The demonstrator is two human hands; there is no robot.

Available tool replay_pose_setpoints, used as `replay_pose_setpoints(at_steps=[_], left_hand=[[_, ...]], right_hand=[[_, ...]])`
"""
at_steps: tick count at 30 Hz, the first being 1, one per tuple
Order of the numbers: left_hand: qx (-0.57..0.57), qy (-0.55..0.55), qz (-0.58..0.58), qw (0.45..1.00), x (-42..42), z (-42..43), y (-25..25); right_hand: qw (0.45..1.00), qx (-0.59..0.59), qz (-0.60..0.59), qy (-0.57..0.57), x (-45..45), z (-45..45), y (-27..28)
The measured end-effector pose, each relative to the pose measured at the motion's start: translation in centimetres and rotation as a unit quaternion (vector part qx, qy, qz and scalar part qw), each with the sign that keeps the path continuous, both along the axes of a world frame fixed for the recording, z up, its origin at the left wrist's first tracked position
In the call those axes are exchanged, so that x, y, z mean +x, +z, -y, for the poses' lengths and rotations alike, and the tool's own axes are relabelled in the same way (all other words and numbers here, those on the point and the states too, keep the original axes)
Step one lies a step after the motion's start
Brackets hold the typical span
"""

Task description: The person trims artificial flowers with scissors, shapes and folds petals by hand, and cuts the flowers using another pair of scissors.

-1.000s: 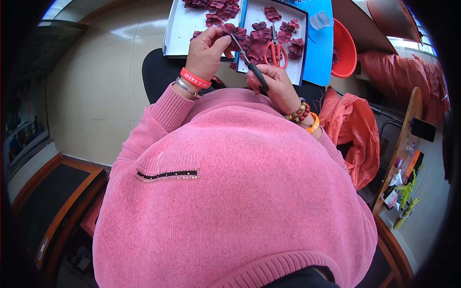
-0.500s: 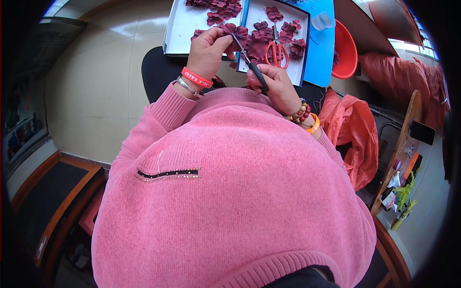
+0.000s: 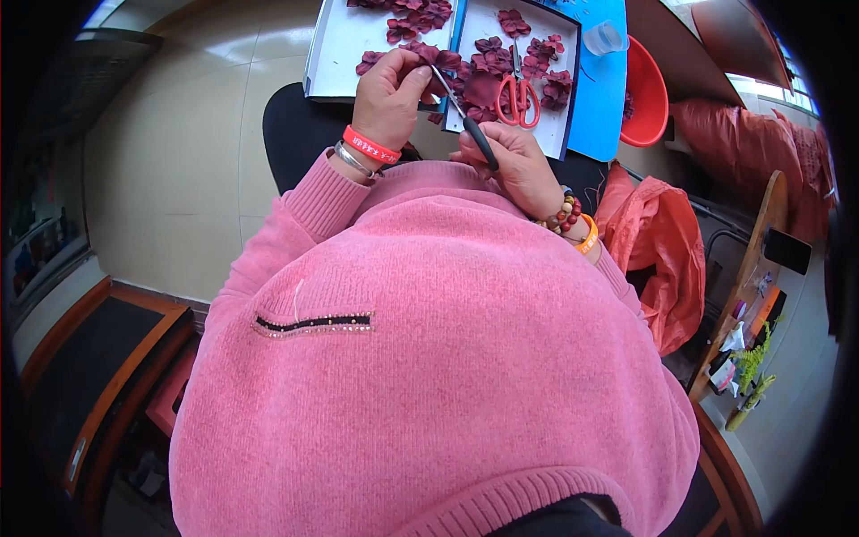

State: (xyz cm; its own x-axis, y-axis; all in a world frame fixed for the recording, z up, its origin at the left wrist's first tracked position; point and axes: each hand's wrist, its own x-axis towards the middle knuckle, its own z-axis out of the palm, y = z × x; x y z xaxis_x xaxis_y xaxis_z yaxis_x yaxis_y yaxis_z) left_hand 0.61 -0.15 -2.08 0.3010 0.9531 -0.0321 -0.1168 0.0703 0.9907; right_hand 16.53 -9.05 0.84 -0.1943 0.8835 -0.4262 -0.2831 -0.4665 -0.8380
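My left hand point(image 3: 394, 97) pinches a dark red fabric flower point(image 3: 433, 55) above the edge of the box. In my right hand point(image 3: 512, 159) is a pair of black-handled scissors point(image 3: 480, 141), its slim metal blades slanting up to the flower near my left fingertips. Whether the blades are parted is too small to tell. Beyond my right hand, red-handled scissors point(image 3: 517, 100) lie among loose flowers point(image 3: 492, 59) in the right white box point(image 3: 557, 134). More flowers point(image 3: 420, 20) lie in the left white box point(image 3: 335, 72).
A blue tabletop point(image 3: 595, 107) bears the boxes and a clear plastic cup point(image 3: 603, 39). Right of it stands a red bucket point(image 3: 649, 94) with dark red pieces inside. A red plastic bag point(image 3: 658, 242) hangs near my right forearm. A black seat point(image 3: 284, 134) is at the left.
Both hands stay nearly in place. The flower in my left hand has turned slightly, and my right fingers have shifted a little on the scissors.
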Motion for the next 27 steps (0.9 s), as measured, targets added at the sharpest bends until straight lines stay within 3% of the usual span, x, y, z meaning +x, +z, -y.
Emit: replay_pose_setpoints(at_steps=[5, 8, 11, 14, 18, 19, 27], left_hand=[[-0.014, 0.006, 0.007, 1.0, 0.4, 0.3, -0.2], [-0.056, -0.01, 0.032, 0.998, 0.5, 0.3, 0.6], [-0.108, -0.01, 0.037, 0.993, 0.4, 0.2, 0.6], [-0.116, -0.009, 0.057, 0.992, 0.1, 0.2, 0.4], [-0.129, -0.039, 0.069, 0.988, 0.2, 0.6, 1.1], [-0.129, -0.051, 0.068, 0.988, 0.3, 0.8, 1.4], [-0.097, -0.082, 0.057, 0.99, 0.8, 2.0, 1.3]], right_hand=[[0.998, -0.043, -0.037, 0.018, 0.5, 0.3, -0.9], [0.992, 0.009, -0.127, 0.024, 0.5, 0.1, -0.9], [0.966, -0.023, -0.255, 0.026, 0.4, 0.4, 0.0], [0.957, 0.047, -0.285, 0.033, 0.8, 0.5, -0.4], [0.985, 0.067, -0.097, -0.128, 0.9, -0.8, -0.4], [0.98, 0.056, -0.107, -0.157, 1.1, -1.3, -0.2], [0.987, 0.043, -0.033, -0.153, 1.1, -2.5, -0.8]])
